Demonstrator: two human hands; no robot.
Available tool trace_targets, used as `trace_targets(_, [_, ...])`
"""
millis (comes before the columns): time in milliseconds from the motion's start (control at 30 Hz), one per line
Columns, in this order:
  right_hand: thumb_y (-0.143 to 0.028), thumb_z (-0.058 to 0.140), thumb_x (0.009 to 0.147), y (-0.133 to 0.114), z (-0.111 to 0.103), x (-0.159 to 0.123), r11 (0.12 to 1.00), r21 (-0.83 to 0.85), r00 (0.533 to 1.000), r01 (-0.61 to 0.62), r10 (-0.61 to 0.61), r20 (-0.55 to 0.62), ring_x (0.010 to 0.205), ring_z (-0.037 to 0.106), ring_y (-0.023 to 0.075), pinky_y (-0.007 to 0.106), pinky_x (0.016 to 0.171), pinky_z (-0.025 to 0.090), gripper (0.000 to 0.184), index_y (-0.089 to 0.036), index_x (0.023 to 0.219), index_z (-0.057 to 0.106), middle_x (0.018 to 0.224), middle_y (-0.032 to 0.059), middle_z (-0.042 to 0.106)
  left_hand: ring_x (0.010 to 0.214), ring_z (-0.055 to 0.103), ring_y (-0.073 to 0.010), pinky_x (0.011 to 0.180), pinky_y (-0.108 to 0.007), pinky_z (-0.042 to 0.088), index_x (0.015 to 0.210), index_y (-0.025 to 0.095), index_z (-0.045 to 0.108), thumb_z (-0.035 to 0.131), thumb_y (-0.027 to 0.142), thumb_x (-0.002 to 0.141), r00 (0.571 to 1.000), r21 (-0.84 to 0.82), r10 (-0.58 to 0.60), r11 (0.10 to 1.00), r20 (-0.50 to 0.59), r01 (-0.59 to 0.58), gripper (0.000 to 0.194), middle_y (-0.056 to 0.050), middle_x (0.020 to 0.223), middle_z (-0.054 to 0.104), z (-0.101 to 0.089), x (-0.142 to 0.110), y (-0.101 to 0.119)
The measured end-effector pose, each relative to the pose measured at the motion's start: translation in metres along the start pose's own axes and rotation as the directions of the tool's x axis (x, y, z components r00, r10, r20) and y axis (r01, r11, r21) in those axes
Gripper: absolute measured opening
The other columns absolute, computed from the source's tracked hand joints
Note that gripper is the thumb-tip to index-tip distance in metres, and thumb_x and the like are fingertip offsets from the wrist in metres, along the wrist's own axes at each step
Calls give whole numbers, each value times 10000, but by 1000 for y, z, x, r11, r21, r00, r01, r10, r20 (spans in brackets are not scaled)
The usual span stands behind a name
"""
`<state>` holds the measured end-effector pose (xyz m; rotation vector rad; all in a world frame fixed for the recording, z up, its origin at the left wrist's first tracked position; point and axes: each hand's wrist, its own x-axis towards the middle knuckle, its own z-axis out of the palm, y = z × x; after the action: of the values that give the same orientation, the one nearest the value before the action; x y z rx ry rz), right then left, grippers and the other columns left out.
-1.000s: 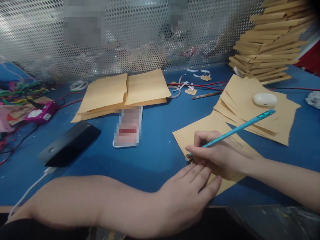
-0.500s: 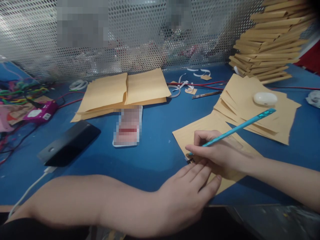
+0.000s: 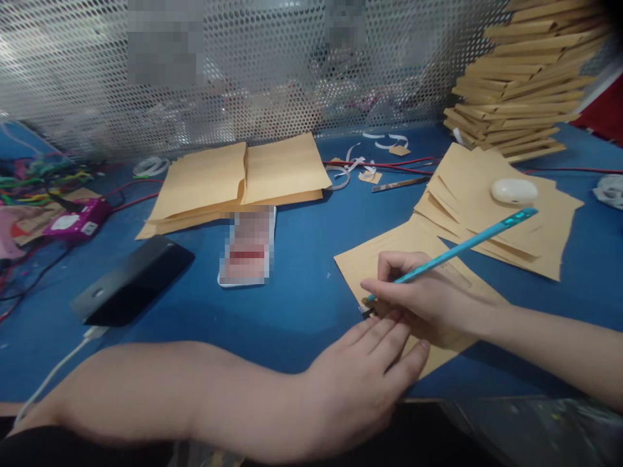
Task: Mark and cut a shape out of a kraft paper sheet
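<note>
My right hand [image 3: 413, 285] is closed around a slim turquoise pen [image 3: 462, 246], whose lower tip points down at a brown paper envelope [image 3: 363, 253]. The pen slants up to the right, its shiny end raised. My left hand [image 3: 367, 373] lies across the envelope's near part, fingers stretched out flat and close to the right hand. At its fingertips is a small black-and-clear object [image 3: 367, 312], too small to make out. Both hands cover much of the envelope, which lies at an angle on the blue table [image 3: 292, 318].
Fanned brown envelopes [image 3: 452, 175] lie at right under a white rounded case [image 3: 514, 191]. Behind rises a tall envelope stack [image 3: 516, 97]. More envelopes [image 3: 282, 165], a phone [image 3: 248, 253], a black power bank [image 3: 134, 282] with a white cable [image 3: 58, 373], and a purple box [image 3: 78, 217] stand left.
The view has shifted very slightly. Both hands, the pen and the envelope keep nearly the same places, with no clear movement between them.
</note>
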<state>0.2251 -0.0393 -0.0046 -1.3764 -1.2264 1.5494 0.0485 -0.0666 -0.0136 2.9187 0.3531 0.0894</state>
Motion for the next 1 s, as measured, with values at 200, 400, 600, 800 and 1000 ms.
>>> trace_targets(200, [-190, 632, 722, -9, -2, 0, 994, -89, 997, 57, -62, -55, 446, 422, 89, 246, 438, 360, 278, -213, 564, 404, 504, -70, 423, 1403, 204, -328, 1144, -425, 209, 1433, 66, 274, 425, 251, 931, 1000, -7, -3, 1000, 10, 3, 556, -215, 1501, 260, 0, 0, 1])
trace_targets(400, [-135, 569, 710, -8, -4, -1, 994, -97, 998, 60, -62, -17, 468, 440, 104, 248, 440, 351, 227, -219, 580, 403, 503, -62, 424, 1402, 207, -329, 1141, -423, 221, 1426, 65, 282, 426, 255, 932, 1000, -7, -6, 1000, 13, 6, 548, -218, 1496, 268, -2, 1, 1])
trace_targets(600, [-116, 553, 697, -9, 1, -3, 998, 59, 999, -35, 35, -1, 451, 438, 100, 238, 441, 346, 234, -218, 587, 372, 475, -70, 425, 1402, 202, -338, 1139, -427, 221, 1425, 57, 279, 431, 257, 930, 1000, 0, 6, 1000, 1, -6, 555, -229, 1499, 253, -1, 0, 1])
trace_targets(800, [-106, 562, 686, -8, 2, -2, 999, 47, 999, -16, 17, -31, 471, 433, 91, 226, 448, 340, 232, -207, 582, 381, 499, -69, 438, 1397, 218, -336, 1139, -423, 219, 1424, 56, 285, 402, 250, 940, 1000, 7, 9, 1000, -1, -9, 535, -223, 1491, 274, -2, 0, 0])
trace_targets(1000, [-88, 534, 699, -8, 3, -3, 991, 133, 1000, -16, 12, 25, 451, 427, 88, 223, 446, 337, 230, -208, 595, 368, 476, -76, 450, 1396, 221, -333, 1139, -421, 220, 1424, 57, 290, 388, 250, 944, 1000, 8, 4, 1000, 5, -4, 527, -221, 1490, 279, -2, 0, 1])
